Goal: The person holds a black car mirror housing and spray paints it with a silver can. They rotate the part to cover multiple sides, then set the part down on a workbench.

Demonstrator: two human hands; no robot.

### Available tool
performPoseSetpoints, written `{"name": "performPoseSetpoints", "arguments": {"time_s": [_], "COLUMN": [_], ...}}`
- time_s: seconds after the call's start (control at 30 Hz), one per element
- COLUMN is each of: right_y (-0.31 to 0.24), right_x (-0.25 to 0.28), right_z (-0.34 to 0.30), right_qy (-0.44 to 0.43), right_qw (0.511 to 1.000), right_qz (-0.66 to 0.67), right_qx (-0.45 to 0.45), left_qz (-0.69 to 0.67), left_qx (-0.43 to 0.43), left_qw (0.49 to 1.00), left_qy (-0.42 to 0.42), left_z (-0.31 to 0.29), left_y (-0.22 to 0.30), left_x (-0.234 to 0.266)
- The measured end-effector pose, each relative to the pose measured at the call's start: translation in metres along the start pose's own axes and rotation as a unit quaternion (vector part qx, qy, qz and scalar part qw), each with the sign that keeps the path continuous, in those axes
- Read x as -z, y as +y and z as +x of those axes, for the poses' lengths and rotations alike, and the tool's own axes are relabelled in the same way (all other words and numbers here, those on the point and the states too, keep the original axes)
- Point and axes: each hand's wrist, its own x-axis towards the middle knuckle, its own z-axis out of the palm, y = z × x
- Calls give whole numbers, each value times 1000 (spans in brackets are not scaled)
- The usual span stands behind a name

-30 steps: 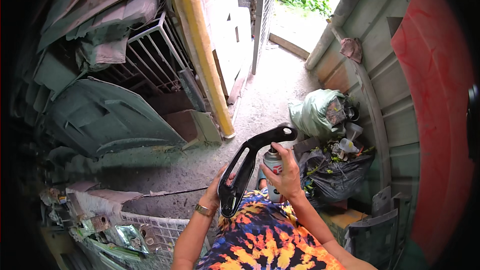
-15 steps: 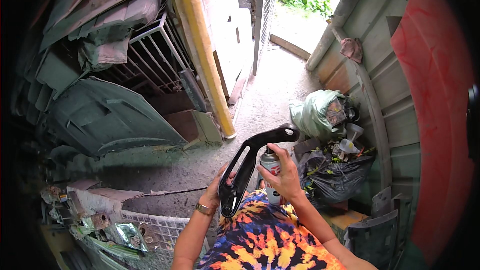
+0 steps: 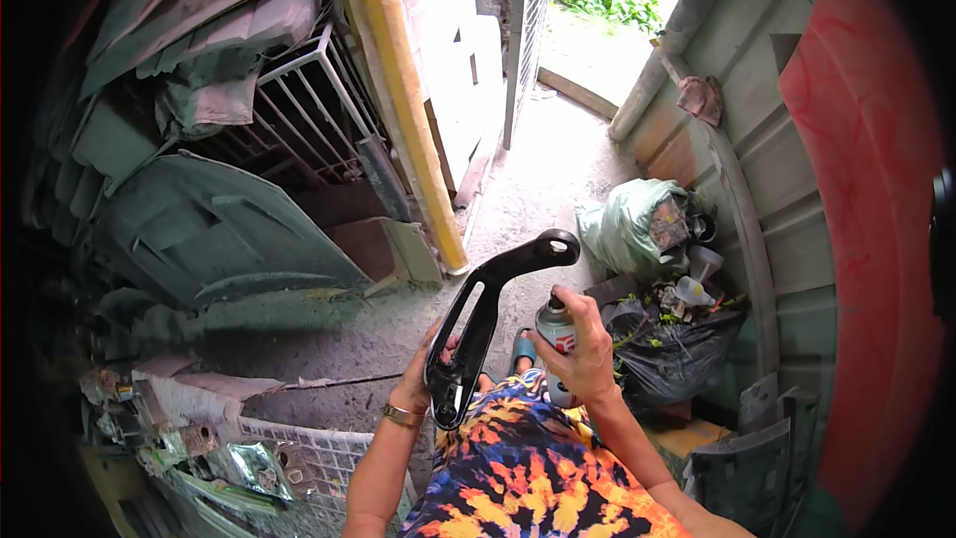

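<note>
My left hand (image 3: 420,379) grips a glossy black bracket-like arm (image 3: 488,314) near its lower end. The piece has a long slot along its length and a round hole at its upper, bent end, which points up and to the right. Part of my left fingers is hidden behind it. In my right hand (image 3: 586,349) is a grey spray can (image 3: 555,329), held upright with the index finger at its black nozzle. A gap separates the can from the black arm, which lies to its left.
A pale green sack (image 3: 637,224) and a black rubbish bag (image 3: 682,349) lie at right, beside a metal wall with a red panel (image 3: 866,189). Ahead stands a yellow post (image 3: 398,110). Dark panels (image 3: 219,229) and a white wire grid (image 3: 319,458) are at left.
The black arm has moved left and turned a little more upright. The spray can has shifted slightly right, widening the gap between them.
</note>
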Motion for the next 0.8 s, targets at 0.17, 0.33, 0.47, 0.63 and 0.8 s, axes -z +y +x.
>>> {"name": "performPoseSetpoints", "arguments": {"time_s": [0.17,0.33,0.47,0.63,0.8], "right_y": [5,-22,-27,-35,-35], "right_x": [-2,23,13,-11,-23], "right_z": [10,-2,-1,4,7], "right_qy": [-80,-279,-234,-214,-226], "right_qw": [996,958,967,962,962], "right_qz": [-1,28,94,167,135], "right_qx": [-31,-56,-48,30,64], "left_qz": [4,21,34,46,56], "left_qx": [19,-14,-26,-18,-34], "left_qw": [1000,999,997,999,997], "left_qy": [-11,44,64,1,43], "left_z": [-1,-9,-4,-4,-5], "left_y": [7,17,20,27,24], "left_x": [4,-16,-23,-24,-28]}}
